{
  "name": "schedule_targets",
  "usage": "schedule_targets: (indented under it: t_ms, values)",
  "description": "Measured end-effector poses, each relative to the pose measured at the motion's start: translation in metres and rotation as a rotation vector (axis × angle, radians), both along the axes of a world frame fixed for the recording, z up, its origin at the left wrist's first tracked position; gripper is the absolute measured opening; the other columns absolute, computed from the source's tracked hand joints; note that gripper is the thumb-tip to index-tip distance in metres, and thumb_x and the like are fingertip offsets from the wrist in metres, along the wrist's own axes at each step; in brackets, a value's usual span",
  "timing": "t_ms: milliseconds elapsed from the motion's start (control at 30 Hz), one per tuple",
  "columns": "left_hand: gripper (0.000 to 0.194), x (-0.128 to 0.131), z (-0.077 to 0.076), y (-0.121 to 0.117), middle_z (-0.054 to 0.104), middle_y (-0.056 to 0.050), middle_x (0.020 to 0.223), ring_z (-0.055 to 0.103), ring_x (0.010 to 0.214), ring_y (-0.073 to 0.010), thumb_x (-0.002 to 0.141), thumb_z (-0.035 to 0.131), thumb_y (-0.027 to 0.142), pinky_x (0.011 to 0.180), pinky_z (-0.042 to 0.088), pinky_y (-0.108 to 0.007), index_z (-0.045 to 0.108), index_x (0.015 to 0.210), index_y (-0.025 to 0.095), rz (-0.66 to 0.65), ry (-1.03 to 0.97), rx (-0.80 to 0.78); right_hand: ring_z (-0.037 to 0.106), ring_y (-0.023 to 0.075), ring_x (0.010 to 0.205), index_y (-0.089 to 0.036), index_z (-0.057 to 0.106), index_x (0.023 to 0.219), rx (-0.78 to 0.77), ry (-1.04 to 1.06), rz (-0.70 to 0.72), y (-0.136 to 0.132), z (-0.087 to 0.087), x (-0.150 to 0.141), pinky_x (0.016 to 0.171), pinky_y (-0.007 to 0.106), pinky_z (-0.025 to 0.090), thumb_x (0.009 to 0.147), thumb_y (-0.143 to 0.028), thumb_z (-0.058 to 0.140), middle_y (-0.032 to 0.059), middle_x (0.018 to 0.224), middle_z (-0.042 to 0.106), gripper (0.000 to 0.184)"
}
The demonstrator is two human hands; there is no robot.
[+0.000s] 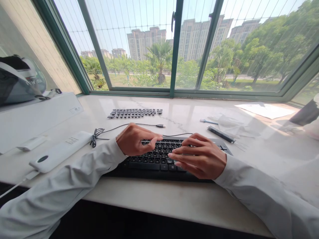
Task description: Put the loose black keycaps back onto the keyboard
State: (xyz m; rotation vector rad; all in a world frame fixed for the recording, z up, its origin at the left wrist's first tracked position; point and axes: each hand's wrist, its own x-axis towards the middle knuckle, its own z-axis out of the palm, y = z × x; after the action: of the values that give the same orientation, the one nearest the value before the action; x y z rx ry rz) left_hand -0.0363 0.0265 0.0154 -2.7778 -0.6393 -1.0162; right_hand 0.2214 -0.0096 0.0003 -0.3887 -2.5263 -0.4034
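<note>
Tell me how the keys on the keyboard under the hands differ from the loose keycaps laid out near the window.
The keyboard keys sit mounted in the black frame; the loose keycaps lie in rows on the bare marble sill. The left hand and right hand cover the keyboard; nothing touches the loose keycaps. Both sets are dark.

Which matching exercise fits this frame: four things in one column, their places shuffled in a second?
Things:
1. black keyboard
2. loose keycaps
3. USB plug
4. white box

Places:
A. in rows near the window
B. far left on the counter
C. under both hands
D. at the cable's end, behind the keyboard

Pairs: 1-C, 2-A, 3-D, 4-B.
</note>
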Motion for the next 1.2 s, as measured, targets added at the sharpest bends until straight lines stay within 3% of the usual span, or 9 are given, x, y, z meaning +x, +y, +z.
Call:
schedule_targets:
  t_ms: [133, 233, 400, 500, 633, 733, 867, 1067, 1200]
  values:
    - [0.024, -0.016, 0.005, 0.021, 0.075, -0.001, 0.076, 0.069, 0.062, -0.0124, 0.083, 0.053, 0.025, 0.060, 0.054, -0.022, 0.078, 0.083, 0.022, 0.312, 0.017, 0.057, 0.058, 0.0163, 0.093, -0.024, 0.070, 0.104, -0.110, -0.047, 0.006, -0.002, -0.004, -0.001, 0.084, 0.035, 0.040, 0.092, -0.033, 0.054, 0.0025, 0.109, 0.071, 0.022]
    - [0.027, -0.031, 0.008, 0.040, 0.072, -0.004, 0.062, 0.064, 0.054, -0.0140, 0.084, 0.055, 0.033, 0.059, 0.050, -0.025, 0.078, 0.081, 0.021, 0.584, 0.083, 0.012, 0.058, 0.0165, 0.093, -0.024, 0.069, 0.106, -0.142, -0.031, -0.004, -0.001, -0.009, -0.002, 0.085, 0.036, 0.038, 0.092, -0.032, 0.053, 0.0032, 0.109, 0.071, 0.023]
    - [0.039, -0.055, 0.007, 0.073, 0.072, -0.005, 0.072, 0.064, 0.066, -0.0176, 0.087, 0.047, 0.045, 0.064, 0.048, -0.027, 0.078, 0.086, 0.022, 0.838, 0.244, -0.153, 0.058, 0.0158, 0.096, -0.027, 0.070, 0.103, -0.162, -0.041, -0.010, -0.002, -0.008, -0.001, 0.090, 0.037, 0.033, 0.093, -0.033, 0.052, 0.0010, 0.114, 0.069, 0.022]
    - [0.035, -0.062, 0.001, 0.098, 0.072, -0.002, 0.079, 0.064, 0.072, -0.0176, 0.086, 0.049, 0.046, 0.067, 0.048, -0.027, 0.074, 0.101, 0.028, 0.843, 0.344, -0.238, 0.059, 0.0138, 0.094, -0.026, 0.068, 0.101, -0.166, -0.036, -0.011, -0.002, -0.004, 0.001, 0.090, 0.035, 0.031, 0.093, -0.030, 0.050, -0.0002, 0.111, 0.070, 0.021]
    - [0.035, -0.060, -0.005, 0.132, 0.072, -0.003, 0.096, 0.065, 0.084, -0.0190, 0.085, 0.051, 0.043, 0.075, 0.049, -0.028, 0.068, 0.113, 0.029, 0.797, 0.517, -0.193, 0.059, 0.0132, 0.084, -0.024, 0.066, 0.096, -0.129, -0.001, -0.030, 0.002, -0.004, 0.004, 0.087, 0.034, 0.032, 0.095, -0.025, 0.044, -0.0003, 0.092, 0.073, 0.022]
    - [0.034, -0.054, -0.009, 0.153, 0.069, -0.005, 0.110, 0.064, 0.095, -0.0223, 0.084, 0.055, 0.038, 0.082, 0.048, -0.032, 0.068, 0.114, 0.027, 0.770, 0.579, -0.144, 0.058, 0.0139, 0.080, -0.023, 0.065, 0.093, -0.092, -0.049, -0.031, 0.005, -0.007, 0.006, 0.084, 0.033, 0.032, 0.095, -0.026, 0.043, 0.0019, 0.085, 0.072, 0.022]
    - [0.032, -0.047, -0.016, 0.173, 0.070, -0.010, 0.107, 0.065, 0.093, -0.0266, 0.079, 0.061, 0.034, 0.083, 0.048, -0.037, 0.072, 0.105, 0.021, 0.771, 0.606, -0.125, 0.057, 0.0140, 0.078, -0.022, 0.065, 0.090, -0.081, -0.046, -0.018, 0.006, -0.010, 0.005, 0.083, 0.033, 0.032, 0.095, -0.026, 0.043, 0.0023, 0.079, 0.071, 0.022]
    - [0.024, -0.040, -0.024, 0.180, 0.073, -0.010, 0.095, 0.067, 0.084, -0.0263, 0.077, 0.061, 0.030, 0.075, 0.050, -0.035, 0.077, 0.091, 0.019, 0.759, 0.573, -0.116, 0.055, 0.0127, 0.075, -0.021, 0.064, 0.086, -0.049, 0.003, 0.026, 0.004, -0.009, 0.004, 0.082, 0.033, 0.033, 0.093, -0.024, 0.046, -0.0009, 0.073, 0.069, 0.020]
    - [0.023, -0.034, -0.013, 0.156, 0.073, -0.004, 0.094, 0.066, 0.083, -0.0200, 0.080, 0.057, 0.029, 0.071, 0.048, -0.028, 0.076, 0.092, 0.023, 0.692, 0.498, -0.080, 0.055, 0.0128, 0.073, -0.020, 0.064, 0.082, -0.023, 0.037, 0.014, 0.004, -0.010, 0.004, 0.080, 0.032, 0.033, 0.092, -0.024, 0.048, -0.0010, 0.071, 0.068, 0.019]
